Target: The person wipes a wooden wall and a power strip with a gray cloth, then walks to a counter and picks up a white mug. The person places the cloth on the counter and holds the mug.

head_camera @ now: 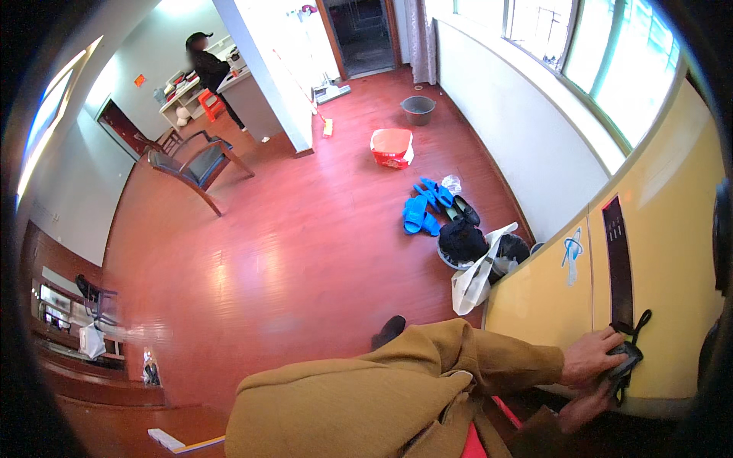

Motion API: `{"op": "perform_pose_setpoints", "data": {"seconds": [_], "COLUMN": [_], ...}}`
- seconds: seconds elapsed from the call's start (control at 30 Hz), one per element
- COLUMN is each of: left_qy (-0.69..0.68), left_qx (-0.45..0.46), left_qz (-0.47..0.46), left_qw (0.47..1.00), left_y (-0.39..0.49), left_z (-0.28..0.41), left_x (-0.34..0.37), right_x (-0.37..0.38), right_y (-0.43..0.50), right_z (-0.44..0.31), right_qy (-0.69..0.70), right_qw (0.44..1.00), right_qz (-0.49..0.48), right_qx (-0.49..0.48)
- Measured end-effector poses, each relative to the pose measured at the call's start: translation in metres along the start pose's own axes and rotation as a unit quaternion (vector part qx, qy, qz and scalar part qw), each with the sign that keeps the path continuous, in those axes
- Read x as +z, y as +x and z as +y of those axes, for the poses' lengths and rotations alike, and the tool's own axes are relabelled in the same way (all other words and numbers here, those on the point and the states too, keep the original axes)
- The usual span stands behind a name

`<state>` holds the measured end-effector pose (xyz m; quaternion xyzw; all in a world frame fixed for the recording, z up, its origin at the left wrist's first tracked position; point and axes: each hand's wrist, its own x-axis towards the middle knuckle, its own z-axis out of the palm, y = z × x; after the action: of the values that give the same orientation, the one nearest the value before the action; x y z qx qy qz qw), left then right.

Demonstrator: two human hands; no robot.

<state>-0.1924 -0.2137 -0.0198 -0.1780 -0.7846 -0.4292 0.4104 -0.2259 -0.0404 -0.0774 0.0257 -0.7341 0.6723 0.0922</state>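
Observation:
My left hand point(592, 356), at the end of a brown coat sleeve, is closed on a small dark object point(627, 362) with black cord loops. What exactly this object is, I cannot tell. Just below, my right hand point(584, 405) is in shadow and blurred, its fingers against the object's lower side. Both hands are in front of a yellow appliance point(664, 286), close to the lower end of its dark panel strip point(617, 257). A planet sticker point(572, 249) is on the appliance's surface.
Beside the appliance stand a basin with black cloth point(461, 243) and a white bag point(475, 283). Blue slippers point(414, 215), a red-and-white container point(392, 147) and a grey bucket point(418, 109) are on the red floor. A chair point(197, 166) and another person point(209, 68) are farther off.

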Motion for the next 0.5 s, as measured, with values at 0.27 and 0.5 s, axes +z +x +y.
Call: {"op": "perform_pose_setpoints", "data": {"seconds": [0.27,0.5], "left_qy": [0.071,0.092], "left_qx": [-0.034,-0.160], "left_qz": [0.044,0.114], "left_qw": [0.996,0.976], "left_y": [-0.027,-0.071], "left_z": [-0.012,-0.009], "left_x": [-0.052,-0.153], "right_x": [0.037,0.168], "right_y": [-0.025,-0.087], "right_z": [0.005,-0.062], "right_qy": [-0.514,0.092], "right_qw": [0.825,0.972], "right_qz": [-0.080,-0.201], "right_qx": [-0.221,0.084]}}
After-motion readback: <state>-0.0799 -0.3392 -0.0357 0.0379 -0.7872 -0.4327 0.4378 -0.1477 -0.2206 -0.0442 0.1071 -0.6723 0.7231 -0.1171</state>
